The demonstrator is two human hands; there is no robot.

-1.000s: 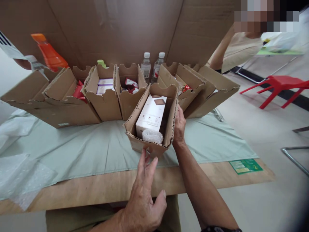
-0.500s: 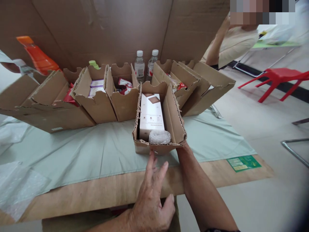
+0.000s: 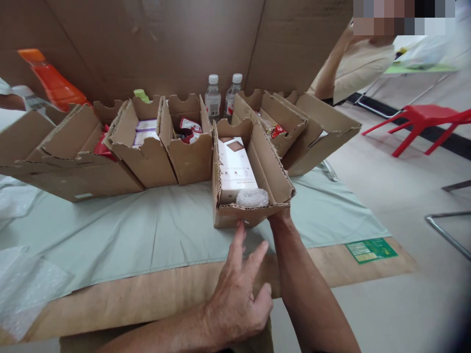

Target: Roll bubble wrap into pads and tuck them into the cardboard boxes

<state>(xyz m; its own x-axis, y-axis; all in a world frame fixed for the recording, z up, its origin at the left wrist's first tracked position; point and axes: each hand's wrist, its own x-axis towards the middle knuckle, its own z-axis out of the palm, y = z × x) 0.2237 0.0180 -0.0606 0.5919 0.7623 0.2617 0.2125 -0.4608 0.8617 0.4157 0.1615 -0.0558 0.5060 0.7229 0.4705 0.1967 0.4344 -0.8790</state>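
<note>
An open-topped cardboard box (image 3: pixel 277 179) stands out in front of the row of similar boxes, tilted a little to the right. Inside it lie a white carton (image 3: pixel 237 164) and a roll of clear plastic wrap (image 3: pixel 252 197). My right hand (image 3: pixel 281 214) grips this box from its right side and underside; most of its fingers are hidden behind the cardboard. In front of the box is my left hand (image 3: pixel 243 289), fingers spread, the index fingertip at or very near the box's lower front face. Nothing is held in it.
More cardboard boxes (image 3: pixel 191 164) with packets stand along the green cloth (image 3: pixel 158 230). Behind are two water bottles (image 3: pixel 212 95), an orange bottle (image 3: pixel 59 86) and a cardboard wall. Bubble wrap (image 3: pixel 29 289) lies left. A person (image 3: pixel 362 68) and a red stool (image 3: pixel 415 120) are right.
The box has shifted slightly right and away from me, turning a little, with my right hand on it. My left hand has followed to the right, fingers still spread.
</note>
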